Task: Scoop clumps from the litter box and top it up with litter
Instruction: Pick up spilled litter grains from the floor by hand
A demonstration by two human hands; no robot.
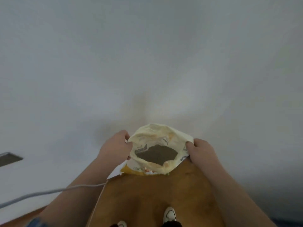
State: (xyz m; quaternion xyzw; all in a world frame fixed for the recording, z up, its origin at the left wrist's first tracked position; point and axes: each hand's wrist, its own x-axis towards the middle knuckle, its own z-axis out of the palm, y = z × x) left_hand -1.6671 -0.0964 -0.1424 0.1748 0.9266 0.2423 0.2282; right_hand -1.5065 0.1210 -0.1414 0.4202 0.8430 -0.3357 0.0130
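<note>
A cream and yellow litter bag stands open on the floor against a white wall, with dark grey litter showing inside its mouth. My left hand grips the bag's left rim. My right hand grips the right rim, and the two hold the mouth spread wide. No litter box or scoop is in view.
White walls fill most of the view and meet in a corner behind the bag. The wooden floor runs toward my white shoes. A grey cable crosses the lower left. A dark vent sits at the left edge.
</note>
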